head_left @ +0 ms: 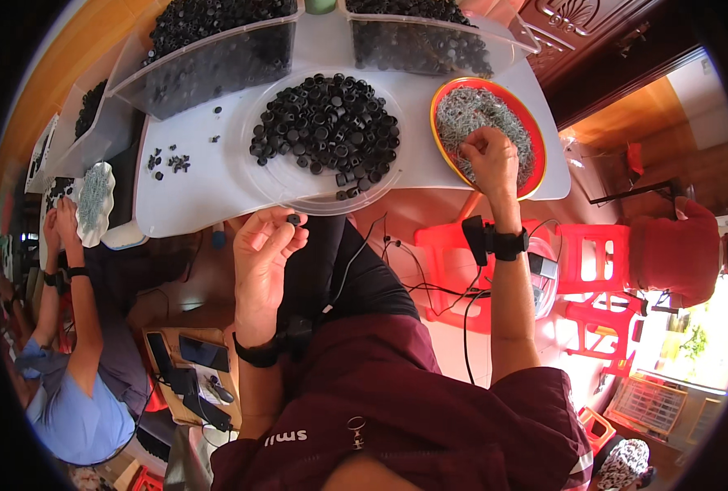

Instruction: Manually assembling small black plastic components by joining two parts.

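Note:
My left hand (259,263) is in front of the table edge, thumb and fingers closed on a small black plastic part (293,219). Over at the right, my right hand (493,159) reaches into a red bowl with a yellow rim (537,135). Its fingertips are pinched together at a heap of thin silvery metal pieces (470,110), too small to name; whether a piece is between them is hidden. Between the hands stands a round clear tray (253,184) bearing a pile of black round plastic parts (323,123).
Clear bins (208,69) of black parts line the table's back. Loose black bits (180,162) lie on the white table (188,204). A co-worker in blue (85,409) works at left beside a white dish (94,237). Red stools (581,258) and cables (468,327) are at right.

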Demonstrator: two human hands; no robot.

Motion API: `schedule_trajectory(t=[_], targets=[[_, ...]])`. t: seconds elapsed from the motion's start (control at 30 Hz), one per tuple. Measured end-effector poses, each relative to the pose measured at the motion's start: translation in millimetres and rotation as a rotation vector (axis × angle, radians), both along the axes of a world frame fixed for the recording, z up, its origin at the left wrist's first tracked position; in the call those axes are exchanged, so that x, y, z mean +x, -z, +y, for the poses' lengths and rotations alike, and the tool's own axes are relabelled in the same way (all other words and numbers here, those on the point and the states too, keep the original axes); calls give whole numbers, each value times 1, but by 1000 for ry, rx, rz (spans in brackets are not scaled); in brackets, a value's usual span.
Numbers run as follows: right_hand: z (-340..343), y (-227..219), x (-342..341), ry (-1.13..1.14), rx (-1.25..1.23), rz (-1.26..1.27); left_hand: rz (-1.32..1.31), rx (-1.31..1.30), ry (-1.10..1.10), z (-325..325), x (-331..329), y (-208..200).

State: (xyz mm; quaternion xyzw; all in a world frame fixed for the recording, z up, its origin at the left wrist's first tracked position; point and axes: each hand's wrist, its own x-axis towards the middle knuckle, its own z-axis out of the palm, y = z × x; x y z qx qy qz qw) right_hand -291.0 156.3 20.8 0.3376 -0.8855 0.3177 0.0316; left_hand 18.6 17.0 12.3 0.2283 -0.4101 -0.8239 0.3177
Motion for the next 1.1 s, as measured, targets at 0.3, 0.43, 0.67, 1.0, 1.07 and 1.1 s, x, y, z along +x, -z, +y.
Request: schedule_trajectory(t=[0.3, 0.43, 0.67, 1.0, 1.07, 1.1], targets=[[5, 0, -5, 11, -150, -56, -7, 23, -16, -1, 4, 2], [10, 5, -17, -10, -349, -127, -2, 32, -5, -2, 4, 5], [12, -3, -17, -44, -567, -278, 21, 44, 6, 1, 2, 4], [0, -6, -8, -60, -585, -341, 61, 52, 62, 2, -2, 4], [1, -4, -10, -56, -589, -358, 52, 58, 63, 2, 0, 6], [1, -4, -10, -57, -587, -359, 51, 60, 64, 1, 0, 6]])
